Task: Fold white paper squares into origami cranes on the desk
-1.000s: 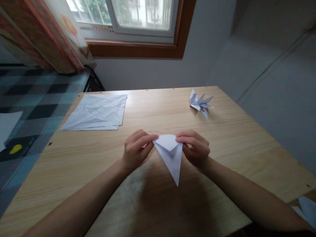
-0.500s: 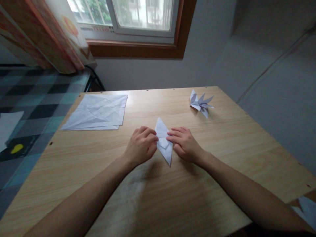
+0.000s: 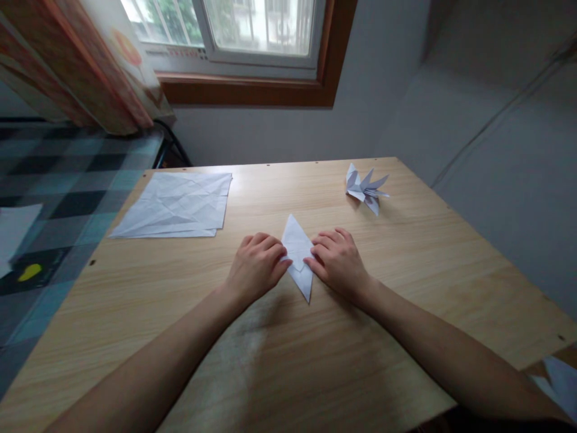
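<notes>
A white folded paper (image 3: 297, 252), diamond-shaped with a long point toward me, lies flat on the wooden table (image 3: 406, 270). My left hand (image 3: 256, 264) rests at its left side, fingers curled and fingertips pressing on the paper's edge. My right hand (image 3: 337, 260) lies at its right side, fingers close together and pressing down on the paper's middle fold. Both hands touch the paper and partly cover its side corners.
A stack of creased white sheets (image 3: 178, 204) lies at the table's far left. A finished white origami figure (image 3: 366, 189) sits at the far right. A checked bed cover (image 3: 54, 198) is to the left, a window and curtain behind. White paper (image 3: 559, 379) shows at the lower right.
The paper was held up off the table with a flap open; now it lies flat on the table and both hands press on it. The hands moved slightly away from me.
</notes>
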The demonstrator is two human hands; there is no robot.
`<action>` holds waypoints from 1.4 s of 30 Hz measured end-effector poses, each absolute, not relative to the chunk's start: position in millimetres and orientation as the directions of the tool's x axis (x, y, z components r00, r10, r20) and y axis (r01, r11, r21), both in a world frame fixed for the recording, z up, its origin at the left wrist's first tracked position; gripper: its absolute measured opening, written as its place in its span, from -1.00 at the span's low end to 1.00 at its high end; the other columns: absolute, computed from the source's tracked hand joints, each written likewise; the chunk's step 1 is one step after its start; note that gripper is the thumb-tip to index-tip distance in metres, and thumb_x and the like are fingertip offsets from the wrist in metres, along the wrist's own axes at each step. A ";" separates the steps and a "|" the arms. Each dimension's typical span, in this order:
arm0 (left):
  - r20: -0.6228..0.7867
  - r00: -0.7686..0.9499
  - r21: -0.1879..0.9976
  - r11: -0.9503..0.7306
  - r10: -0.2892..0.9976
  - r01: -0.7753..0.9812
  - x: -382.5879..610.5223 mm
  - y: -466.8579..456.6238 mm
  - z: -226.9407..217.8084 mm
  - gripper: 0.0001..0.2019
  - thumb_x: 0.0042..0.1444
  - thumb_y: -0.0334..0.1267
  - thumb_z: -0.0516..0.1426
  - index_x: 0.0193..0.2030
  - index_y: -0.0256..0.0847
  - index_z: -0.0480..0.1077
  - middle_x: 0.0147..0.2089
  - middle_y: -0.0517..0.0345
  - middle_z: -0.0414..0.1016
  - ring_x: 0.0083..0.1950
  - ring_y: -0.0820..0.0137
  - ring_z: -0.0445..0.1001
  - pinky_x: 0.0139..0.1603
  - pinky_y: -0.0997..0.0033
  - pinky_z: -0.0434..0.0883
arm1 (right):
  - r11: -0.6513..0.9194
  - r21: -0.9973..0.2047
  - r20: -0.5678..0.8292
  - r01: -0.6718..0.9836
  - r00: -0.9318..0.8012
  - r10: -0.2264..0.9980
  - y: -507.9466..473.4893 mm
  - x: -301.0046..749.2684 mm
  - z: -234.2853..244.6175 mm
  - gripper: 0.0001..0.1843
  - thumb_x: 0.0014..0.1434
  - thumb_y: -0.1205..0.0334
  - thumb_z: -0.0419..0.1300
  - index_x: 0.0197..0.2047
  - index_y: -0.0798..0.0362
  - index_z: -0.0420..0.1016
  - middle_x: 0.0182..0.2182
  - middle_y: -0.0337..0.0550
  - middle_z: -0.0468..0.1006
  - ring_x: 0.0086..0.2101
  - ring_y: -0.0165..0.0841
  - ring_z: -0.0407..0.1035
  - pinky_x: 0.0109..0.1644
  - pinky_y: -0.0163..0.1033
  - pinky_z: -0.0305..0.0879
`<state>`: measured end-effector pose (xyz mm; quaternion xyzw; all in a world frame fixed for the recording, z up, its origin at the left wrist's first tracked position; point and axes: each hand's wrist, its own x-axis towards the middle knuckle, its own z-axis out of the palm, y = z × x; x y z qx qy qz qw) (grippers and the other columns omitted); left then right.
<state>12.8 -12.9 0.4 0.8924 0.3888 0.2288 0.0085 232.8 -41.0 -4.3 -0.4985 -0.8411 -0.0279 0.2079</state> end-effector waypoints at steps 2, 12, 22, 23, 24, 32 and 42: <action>0.401 0.586 0.195 -0.691 0.704 0.696 12.3 -12.6 -0.1 -0.86 0.19 -0.16 0.23 -0.31 -0.16 0.48 -0.20 0.09 0.60 -0.07 0.15 0.45 -0.03 0.08 0.32 | 0.455 -0.186 0.376 0.871 -0.365 0.852 -39.2 234.9 -5.8 -0.79 0.29 0.10 0.23 -0.22 0.08 0.57 -0.06 0.03 0.62 0.05 -0.06 0.37 0.25 0.13 0.06; 0.423 0.453 0.250 -0.581 0.785 0.774 9.4 -8.8 -5.0 -0.65 0.05 -0.06 0.33 -0.08 -0.17 0.48 -0.06 -0.03 0.55 0.03 0.04 0.39 0.02 0.01 0.31 | 0.389 -0.392 0.334 0.834 -0.265 0.904 -31.7 238.8 -14.9 -0.66 0.23 0.11 0.28 0.03 0.05 0.54 0.08 0.05 0.54 0.13 -0.03 0.32 0.23 0.14 0.11; 0.479 0.430 0.251 -0.589 0.765 0.768 9.1 -8.1 -6.8 -0.62 0.02 -0.10 0.35 -0.04 -0.16 0.46 -0.10 0.02 0.58 0.00 0.08 0.42 -0.01 0.06 0.32 | 0.424 -0.511 0.429 0.748 -0.205 0.880 -27.6 241.9 -13.7 -0.87 0.21 0.38 0.21 -0.32 -0.02 0.55 -0.16 -0.13 0.65 -0.02 -0.18 0.43 0.12 0.01 0.20; 0.476 0.437 0.254 -0.595 0.763 0.763 9.1 -8.3 -6.3 -0.65 0.04 -0.11 0.34 -0.07 -0.16 0.47 -0.11 0.02 0.58 -0.01 0.09 0.42 -0.02 0.06 0.33 | 0.437 -0.508 0.432 0.742 -0.218 0.875 -27.8 241.8 -13.2 -0.84 0.21 0.41 0.20 -0.33 -0.03 0.55 -0.18 -0.15 0.65 -0.04 -0.19 0.43 0.12 0.00 0.19; 0.472 0.451 0.257 -0.607 0.758 0.752 9.1 -8.4 -5.8 -0.72 0.06 -0.13 0.32 -0.11 -0.16 0.49 -0.13 0.02 0.58 -0.02 0.10 0.42 -0.02 0.06 0.33 | 0.448 -0.503 0.432 0.739 -0.234 0.871 -28.0 241.6 -12.7 -0.83 0.22 0.42 0.19 -0.33 -0.03 0.55 -0.20 -0.16 0.65 -0.05 -0.20 0.44 0.12 -0.01 0.18; 0.417 0.631 0.307 -0.755 0.654 0.580 9.7 -10.7 -4.1 -0.80 0.10 -0.43 0.12 -0.28 -0.13 0.57 -0.22 0.09 0.60 -0.13 0.23 0.45 -0.05 0.13 0.37 | 0.484 -0.404 0.397 0.776 -0.328 0.857 -29.6 240.3 -10.5 -0.81 0.25 0.41 0.15 -0.29 -0.02 0.56 -0.18 -0.14 0.66 -0.07 -0.21 0.43 0.15 0.00 0.14; 0.406 0.699 0.202 -0.804 0.589 0.559 10.5 -14.6 2.5 -0.77 0.24 -0.13 0.14 -0.31 -0.18 0.55 -0.25 0.08 0.57 -0.21 0.27 0.48 -0.11 0.17 0.33 | 0.588 -0.241 0.395 0.772 -0.475 0.786 -38.5 233.6 -10.2 -0.76 0.29 0.18 0.18 -0.04 0.09 0.56 0.07 0.06 0.56 0.12 -0.08 0.36 0.28 0.10 0.13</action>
